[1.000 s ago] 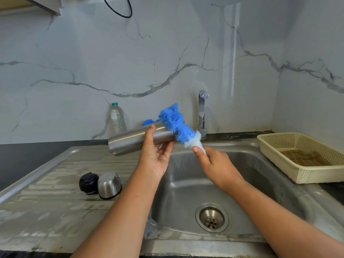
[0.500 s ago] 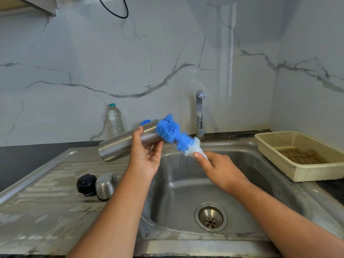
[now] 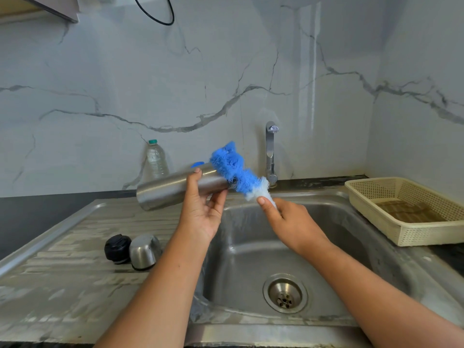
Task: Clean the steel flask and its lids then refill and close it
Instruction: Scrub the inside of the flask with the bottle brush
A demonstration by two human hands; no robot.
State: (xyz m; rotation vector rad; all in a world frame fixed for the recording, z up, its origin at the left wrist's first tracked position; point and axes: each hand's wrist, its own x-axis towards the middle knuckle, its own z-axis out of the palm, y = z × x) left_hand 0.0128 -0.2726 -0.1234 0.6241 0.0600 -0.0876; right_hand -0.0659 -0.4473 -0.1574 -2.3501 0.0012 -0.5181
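My left hand (image 3: 200, 209) holds the steel flask (image 3: 173, 188) on its side above the left rim of the sink, mouth pointing right. A blue and white bottle brush (image 3: 236, 172) sits at the flask's mouth, its bristles mostly outside. My right hand (image 3: 286, 222) grips the brush by its white handle end. On the draining board lie the black inner lid (image 3: 117, 248) and the steel cup lid (image 3: 144, 251), side by side.
The steel sink (image 3: 351, 247) with its drain (image 3: 285, 293) is below my hands. A tap (image 3: 270, 151) stands behind it. A clear plastic water bottle (image 3: 157, 159) stands at the wall. A cream plastic basket (image 3: 406, 229) sits at the right.
The brush went deeper into the flask half a second ago and has now come back out, so more blue bristles show. The flask stayed on its side in my left hand.
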